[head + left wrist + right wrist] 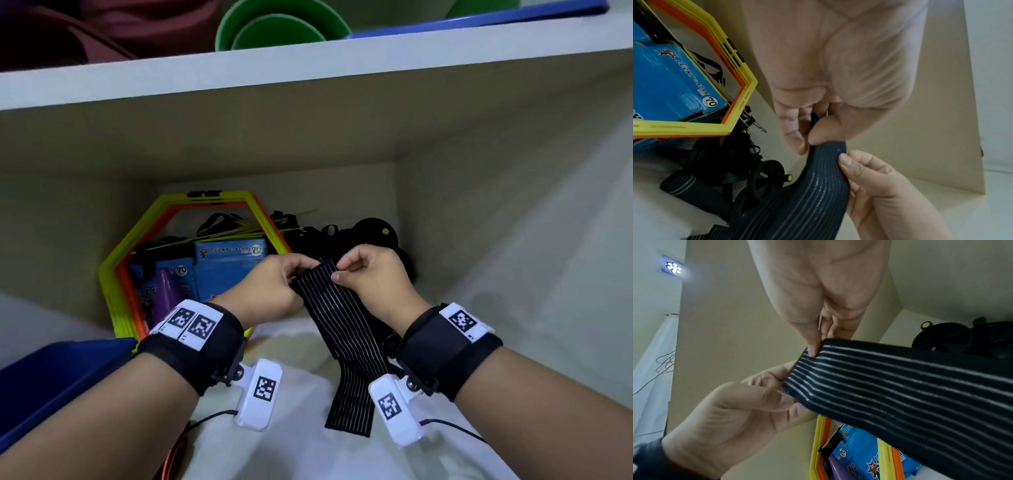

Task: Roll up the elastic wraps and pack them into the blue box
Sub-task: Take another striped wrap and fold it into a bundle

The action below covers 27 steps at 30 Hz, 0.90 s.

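**Wrap pinched at its top edge, roll not yet begun**

Left hand (pixel 274 287) and right hand (pixel 370 274) both pinching the top end of the black striped elastic wrap (pixel 346 329), held up, tail draping down onto the white shelf surface (pixel 298 445). Blue box (pixel 51 380) low at left. Likely to roll crooked or loose if one pinch slips or tension goes uneven.

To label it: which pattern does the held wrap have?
The elastic wrap is black with thin pale lengthwise stripes; the right wrist view shows it best.
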Each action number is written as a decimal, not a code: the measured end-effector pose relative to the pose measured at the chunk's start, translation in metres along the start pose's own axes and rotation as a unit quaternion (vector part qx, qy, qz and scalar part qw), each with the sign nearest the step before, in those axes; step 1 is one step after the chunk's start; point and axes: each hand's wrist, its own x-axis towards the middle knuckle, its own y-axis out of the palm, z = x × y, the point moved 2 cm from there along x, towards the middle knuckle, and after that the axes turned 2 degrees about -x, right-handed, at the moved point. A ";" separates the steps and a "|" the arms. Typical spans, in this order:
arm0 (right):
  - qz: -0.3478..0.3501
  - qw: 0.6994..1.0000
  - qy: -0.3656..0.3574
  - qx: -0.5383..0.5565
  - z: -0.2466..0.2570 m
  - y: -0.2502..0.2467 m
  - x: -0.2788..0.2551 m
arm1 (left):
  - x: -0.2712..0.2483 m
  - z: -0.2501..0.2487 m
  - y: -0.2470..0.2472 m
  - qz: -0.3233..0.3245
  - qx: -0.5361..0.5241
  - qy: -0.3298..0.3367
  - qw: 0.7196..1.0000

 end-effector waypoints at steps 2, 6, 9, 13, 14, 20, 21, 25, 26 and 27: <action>-0.018 1.000 -0.006 -0.012 0.006 0.011 -0.004 | -0.004 0.003 -0.006 0.015 -0.045 -0.011 0.999; -0.029 0.999 -0.012 -0.034 0.019 0.028 -0.015 | -0.008 0.014 -0.016 0.004 -0.108 -0.026 0.994; -0.021 0.998 -0.018 -0.052 0.028 0.039 -0.023 | -0.010 0.024 -0.022 -0.027 -0.092 -0.005 0.995; -0.035 0.995 -0.035 -0.086 0.031 0.054 -0.030 | -0.014 0.038 -0.030 -0.056 -0.074 -0.006 0.996; -0.037 0.994 -0.036 -0.093 0.031 0.056 -0.031 | -0.016 0.040 -0.032 -0.061 -0.076 -0.004 0.995; -0.053 0.991 -0.039 -0.119 0.035 0.068 -0.040 | -0.023 0.043 -0.037 -0.063 -0.053 0.022 0.996; -0.059 0.990 -0.040 -0.124 0.036 0.068 -0.041 | -0.025 0.041 -0.037 -0.062 -0.049 0.028 0.996; -0.051 0.990 -0.033 -0.130 0.041 0.066 -0.049 | -0.027 0.036 -0.041 -0.066 -0.045 0.057 0.995; -0.026 0.993 -0.024 -0.113 0.041 0.065 -0.051 | -0.028 0.036 -0.042 -0.073 -0.048 0.065 0.994; 0.005 0.997 -0.011 -0.078 0.043 0.065 -0.053 | -0.028 0.034 -0.043 -0.081 -0.052 0.070 0.993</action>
